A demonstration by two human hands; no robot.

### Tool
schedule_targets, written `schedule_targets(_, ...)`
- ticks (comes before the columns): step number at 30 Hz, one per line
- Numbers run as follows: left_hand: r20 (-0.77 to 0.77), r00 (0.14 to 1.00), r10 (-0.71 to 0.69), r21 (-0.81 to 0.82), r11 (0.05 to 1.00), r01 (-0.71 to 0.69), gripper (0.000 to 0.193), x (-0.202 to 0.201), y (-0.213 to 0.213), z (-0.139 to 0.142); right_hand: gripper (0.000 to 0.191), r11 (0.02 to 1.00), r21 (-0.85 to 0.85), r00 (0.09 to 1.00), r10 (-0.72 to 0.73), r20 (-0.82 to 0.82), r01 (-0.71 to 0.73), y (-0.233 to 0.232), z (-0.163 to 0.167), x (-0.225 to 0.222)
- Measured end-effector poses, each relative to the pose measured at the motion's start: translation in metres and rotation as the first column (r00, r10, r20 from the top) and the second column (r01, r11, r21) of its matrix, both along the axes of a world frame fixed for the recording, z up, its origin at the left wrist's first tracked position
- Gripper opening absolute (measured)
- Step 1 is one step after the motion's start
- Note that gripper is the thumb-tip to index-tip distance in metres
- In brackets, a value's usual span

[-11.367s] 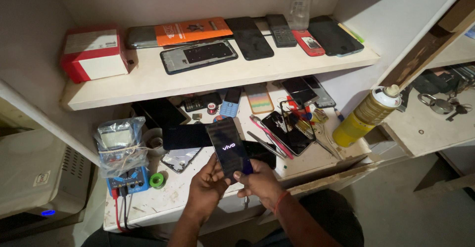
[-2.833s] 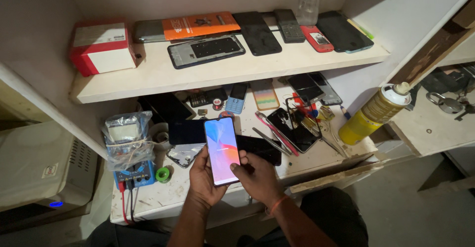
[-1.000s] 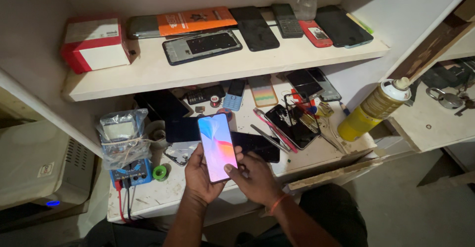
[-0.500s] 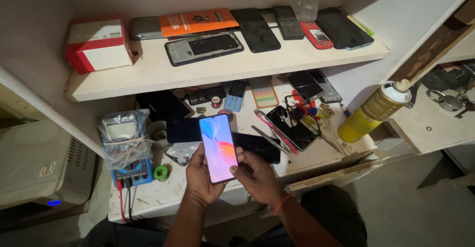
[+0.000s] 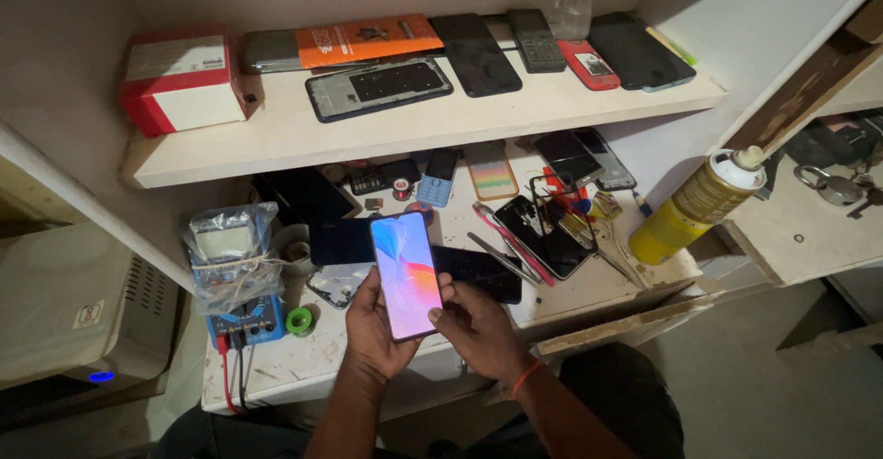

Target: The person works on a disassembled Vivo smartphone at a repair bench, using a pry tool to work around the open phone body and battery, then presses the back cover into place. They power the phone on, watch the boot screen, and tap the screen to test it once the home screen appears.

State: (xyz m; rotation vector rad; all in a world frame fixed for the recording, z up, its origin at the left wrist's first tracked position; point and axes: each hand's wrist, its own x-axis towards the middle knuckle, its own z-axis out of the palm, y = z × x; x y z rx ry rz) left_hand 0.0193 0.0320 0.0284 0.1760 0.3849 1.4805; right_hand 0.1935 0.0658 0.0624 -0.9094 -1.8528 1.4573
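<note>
Dim workshop nook, sharp in the middle

The glowing pink-and-blue smartphone screen (image 5: 406, 275) is brightest; deep shadow fills the bottom edge, and the corners bend slightly.

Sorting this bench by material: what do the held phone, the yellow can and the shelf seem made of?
Phone: glossy glass front, judging by its smooth lit screen. Yellow can: likely metal, with a sheen along its side. Shelf: probably pale laminated or painted board, matte and scuffed.
</note>
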Motion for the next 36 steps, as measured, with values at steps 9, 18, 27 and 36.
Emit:
schedule_targets(9,0.023,1.0,0.005,-0.02,1.0,-0.004,0.067,-0.0006,0.0002,-0.0016,0.02,0.999,0.037,0.998,-0.032,0.053,0.031,-0.0022,0.0023,0.0007)
schedule_targets(18,0.011,1.0,0.008,0.026,1.0,-0.008,0.068,-0.0001,-0.0008,-0.0008,0.021,1.0,0.012,0.995,-0.021,0.101,0.02,-0.0026,0.0074,0.0005)
schedule_targets(27,0.011,1.0,0.008,0.018,1.0,-0.008,0.067,0.0003,-0.0004,0.0003,0.021,0.995,0.087,0.991,-0.057,0.122,0.046,-0.0032,0.0088,0.0011)
schedule_targets(36,0.006,1.0,0.009,0.005,1.0,-0.009,0.067,0.0005,-0.0006,0.0018,0.022,0.996,0.083,0.992,-0.051,0.113,0.042,-0.0032,0.0101,0.0007)
